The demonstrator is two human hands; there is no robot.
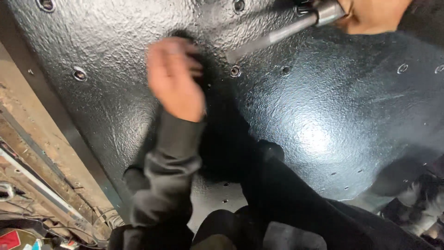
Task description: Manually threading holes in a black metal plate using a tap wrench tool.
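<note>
Lower frame: dark sleeves point(171, 180) of both arms reach up toward a black, rough-coated metal panel point(323, 115) that fills most of the view.

Centre left: left hand point(175, 78), blurred, fingers together and flat against the panel beside a bolt hole point(235, 71). Whether it pins anything under the fingertips cannot be told.

Top right: right hand point(372, 14), mostly cut off by the frame edge, closed round the grip of a metal ratchet wrench point(296, 28). The wrench shaft slants down-left toward the same hole. Its tip is blurred, so contact is unclear.

Judgement: keep the left hand bracing just beside the hole and clear of the tool. Hold the wrench square to the panel so it does not slip on the glossy coating.

Far left: bare rusty rail point(37, 180).
</note>
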